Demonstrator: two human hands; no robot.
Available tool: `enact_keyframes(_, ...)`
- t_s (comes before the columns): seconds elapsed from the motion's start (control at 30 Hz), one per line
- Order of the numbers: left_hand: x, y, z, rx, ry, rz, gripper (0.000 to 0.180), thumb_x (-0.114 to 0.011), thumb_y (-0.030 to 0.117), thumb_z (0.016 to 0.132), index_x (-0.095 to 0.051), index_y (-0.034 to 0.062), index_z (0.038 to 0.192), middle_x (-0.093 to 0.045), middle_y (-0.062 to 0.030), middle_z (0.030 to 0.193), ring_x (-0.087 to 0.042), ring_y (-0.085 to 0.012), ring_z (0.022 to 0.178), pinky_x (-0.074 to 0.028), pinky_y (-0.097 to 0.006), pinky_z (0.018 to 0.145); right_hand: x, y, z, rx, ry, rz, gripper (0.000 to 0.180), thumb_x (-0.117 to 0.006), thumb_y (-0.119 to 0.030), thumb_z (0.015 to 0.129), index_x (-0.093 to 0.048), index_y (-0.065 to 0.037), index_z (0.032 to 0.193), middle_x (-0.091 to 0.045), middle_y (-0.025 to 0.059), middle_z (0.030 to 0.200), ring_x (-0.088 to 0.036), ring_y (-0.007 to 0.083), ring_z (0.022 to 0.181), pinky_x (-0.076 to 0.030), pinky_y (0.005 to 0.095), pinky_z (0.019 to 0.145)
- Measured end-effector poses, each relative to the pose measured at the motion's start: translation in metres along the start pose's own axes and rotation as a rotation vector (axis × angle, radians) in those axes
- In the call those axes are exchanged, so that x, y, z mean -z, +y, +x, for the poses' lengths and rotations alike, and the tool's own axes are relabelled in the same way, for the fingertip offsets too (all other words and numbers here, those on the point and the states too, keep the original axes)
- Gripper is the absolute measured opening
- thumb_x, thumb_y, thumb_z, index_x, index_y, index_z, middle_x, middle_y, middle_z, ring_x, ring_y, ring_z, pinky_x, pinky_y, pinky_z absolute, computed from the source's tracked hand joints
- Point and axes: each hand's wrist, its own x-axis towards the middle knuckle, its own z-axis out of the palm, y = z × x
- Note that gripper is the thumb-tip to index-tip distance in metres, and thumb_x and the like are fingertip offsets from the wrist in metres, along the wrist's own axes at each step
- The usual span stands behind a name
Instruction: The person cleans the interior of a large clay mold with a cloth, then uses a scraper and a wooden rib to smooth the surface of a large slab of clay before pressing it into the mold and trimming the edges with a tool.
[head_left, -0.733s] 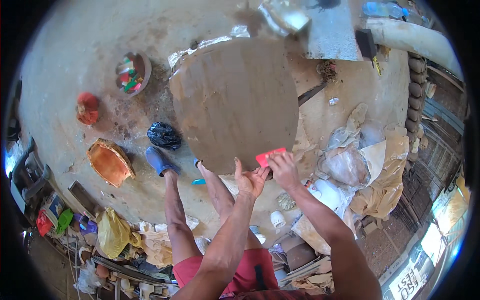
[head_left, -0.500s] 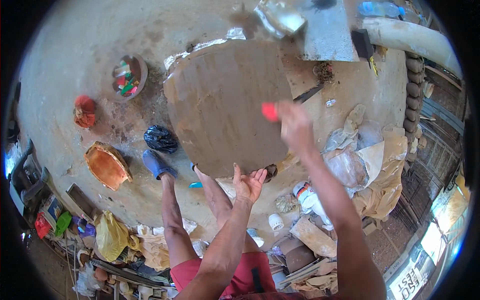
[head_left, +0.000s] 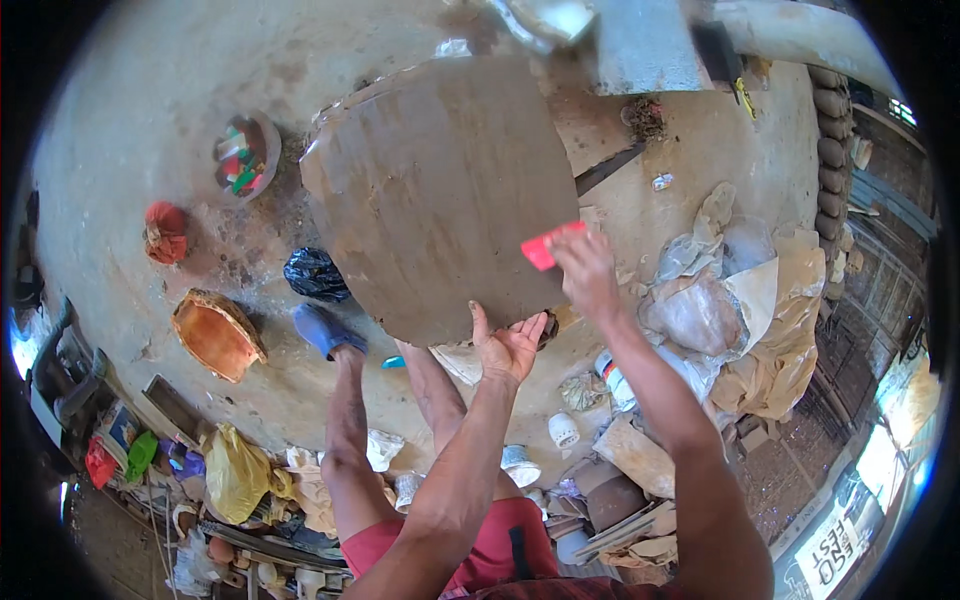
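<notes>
A broad slab of brown, wet-looking clay with a smoothed, streaked face lies in front of me. My right hand grips a flat red scraper over the slab's right edge. I cannot tell whether the scraper touches the clay. At the slab's near edge, my left hand is open, palm up, with the thumb raised and the fingers stretched to the right along the rim.
To the left are a bowl of colourful small tools, a round reddish object, a black plastic bundle and an orange-lined shell-shaped mould. Plastic and brown paper wrappings lie right. A dark bar sits beyond the slab's right edge.
My right hand and the scraper have shifted toward me and to the right across the slab. The left hand keeps its place at the near edge. The whole view has tilted slightly.
</notes>
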Motion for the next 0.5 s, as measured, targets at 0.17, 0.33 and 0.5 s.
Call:
enact_keyframes(0.17, 0.000, -0.003, 0.000, 0.017, -0.001, -0.023, 0.125, -0.072, 0.074, 0.082, -0.011, -0.0039, 0.159, -0.024, -0.0365, 0.156, -0.034, -0.0493, 0.146, -0.034, -0.054, 0.123, -0.005, -0.039, -0.076, -0.166, -0.047, 0.060, 0.030, -0.069, -0.003, 0.079, -0.077, -0.006, 0.107, -0.071, 0.0071, 0.106, -0.066, 0.0270, 0.102, -0.052, 0.0419, 0.088)
enact_keyframes(0.33, 0.010, 0.013, -0.002, 0.080, -0.027, -0.025, 0.107, -0.077, 0.065, 0.083, -0.028, 0.0008, 0.153, -0.041, -0.0256, 0.148, -0.055, -0.0443, 0.129, -0.049, -0.051, 0.112, -0.003, -0.047, -0.069, -0.412, 0.100, 0.112, 0.033, -0.067, 0.004, 0.079, -0.075, -0.003, 0.110, -0.068, 0.0111, 0.102, -0.066, 0.0304, 0.096, -0.053, 0.0413, 0.082)
enact_keyframes(0.5, 0.054, 0.055, -0.028, 0.172, -0.123, 0.217, 0.092, -0.075, 0.059, 0.089, -0.033, 0.0076, 0.153, -0.048, -0.0238, 0.146, -0.058, -0.0397, 0.126, -0.050, -0.048, 0.107, -0.036, -0.085, -0.071, -0.788, 0.261, 0.023, 0.031, -0.066, 0.004, 0.079, -0.073, -0.001, 0.109, -0.060, 0.0124, 0.087, -0.063, 0.0313, 0.086, -0.051, 0.0457, 0.075)
